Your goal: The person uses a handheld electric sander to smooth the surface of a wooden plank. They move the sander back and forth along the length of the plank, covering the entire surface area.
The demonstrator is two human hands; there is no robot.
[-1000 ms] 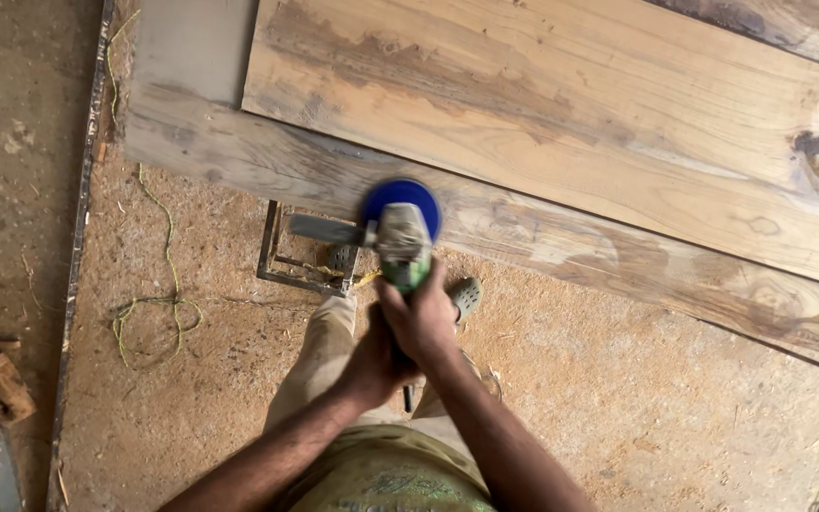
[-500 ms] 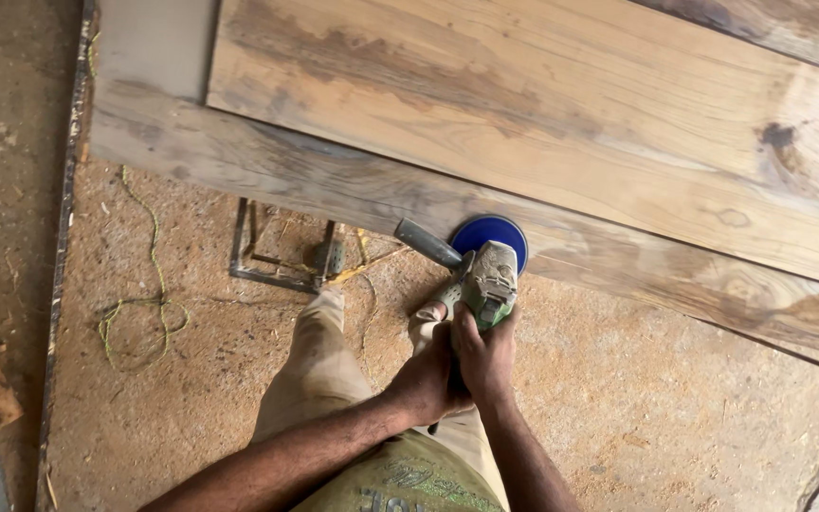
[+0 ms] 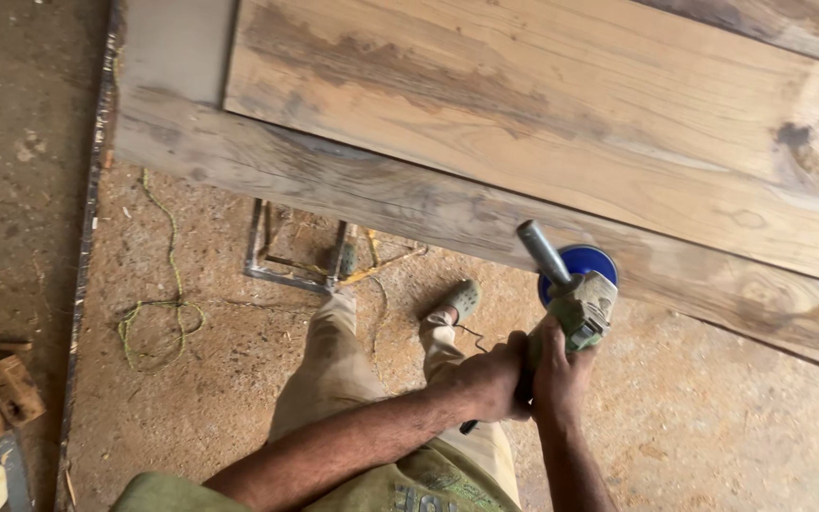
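While both hands close around the body of an angle grinder (image 3: 575, 313), the left hand (image 3: 490, 379) wraps the rear of it and the right hand (image 3: 561, 370) clasps just ahead, each grip shut tight on the tool. Its blue sanding disc (image 3: 588, 261) rests at the lower edge of a long weathered plank (image 3: 409, 194), and a grey side handle (image 3: 542, 251) juts up-left. Beneath lie a sawdust-covered floor (image 3: 713, 427), a green cord (image 3: 158, 303) and a metal frame (image 3: 296, 251).

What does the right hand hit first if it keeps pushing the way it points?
The right hand points up along the grinder; past its blue disc, the lower plank's edge comes first, probably; depth is unclear.
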